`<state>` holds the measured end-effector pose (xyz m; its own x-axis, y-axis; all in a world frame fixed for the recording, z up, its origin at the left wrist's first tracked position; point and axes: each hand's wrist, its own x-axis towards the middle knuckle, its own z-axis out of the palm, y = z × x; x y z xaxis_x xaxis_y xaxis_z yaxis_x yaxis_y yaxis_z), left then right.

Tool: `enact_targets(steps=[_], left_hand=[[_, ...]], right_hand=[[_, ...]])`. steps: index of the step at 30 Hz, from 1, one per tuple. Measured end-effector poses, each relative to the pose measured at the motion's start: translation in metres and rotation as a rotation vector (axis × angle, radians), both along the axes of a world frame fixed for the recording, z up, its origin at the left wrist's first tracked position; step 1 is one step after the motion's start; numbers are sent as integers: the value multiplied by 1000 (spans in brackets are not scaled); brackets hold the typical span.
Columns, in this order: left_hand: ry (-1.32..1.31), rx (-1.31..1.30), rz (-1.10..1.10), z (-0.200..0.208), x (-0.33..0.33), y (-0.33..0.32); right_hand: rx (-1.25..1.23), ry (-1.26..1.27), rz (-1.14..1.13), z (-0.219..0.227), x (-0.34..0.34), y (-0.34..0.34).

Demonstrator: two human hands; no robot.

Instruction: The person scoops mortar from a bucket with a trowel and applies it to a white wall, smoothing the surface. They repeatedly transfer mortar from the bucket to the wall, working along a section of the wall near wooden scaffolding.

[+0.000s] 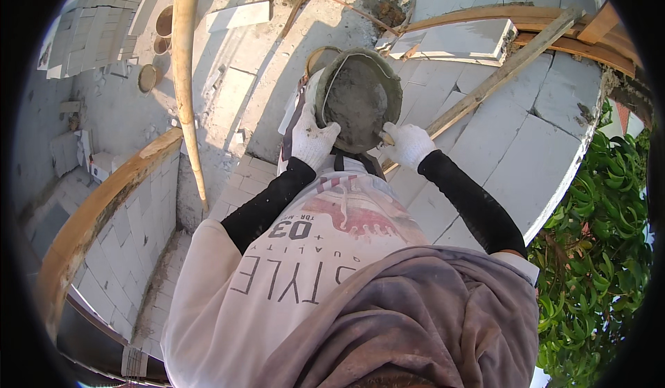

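A round bucket [400, 87] full of wet grey mortar [355, 104] is in front of my body, its thin wire bail lying along the left side of the opening. My left hand [314, 139], in a white knitted glove, grips the near left of the bucket, thumb at the rim and fingers round the outside. At the near right rim, my gloved right hand [410, 144] is closed on a short tan handle end [386, 138]. What that handle belongs to is hidden.
Pale block walls stand on the right [502, 156] and lower left [125, 263]. A timber plank [495, 76] slants beside the bucket; a wooden pole [183, 62] rises at left. Block stacks [90, 24], several buckets [147, 78] and a loose block [239, 17] lie beyond. Green foliage [596, 249] borders the right wall.
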<state>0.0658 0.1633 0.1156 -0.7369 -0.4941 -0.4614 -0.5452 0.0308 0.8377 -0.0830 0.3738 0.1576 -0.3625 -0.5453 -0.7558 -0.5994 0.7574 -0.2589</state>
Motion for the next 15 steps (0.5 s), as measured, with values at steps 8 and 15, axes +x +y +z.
enact_targets(steps=[8, 15], left_hand=[[104, -77, 57, -39, 14, 6], [69, 103, 72, -49, 11, -2]], right_hand=[[-169, 50, -94, -14, 17, -4], [-213, 127, -194, -5, 24, 16]])
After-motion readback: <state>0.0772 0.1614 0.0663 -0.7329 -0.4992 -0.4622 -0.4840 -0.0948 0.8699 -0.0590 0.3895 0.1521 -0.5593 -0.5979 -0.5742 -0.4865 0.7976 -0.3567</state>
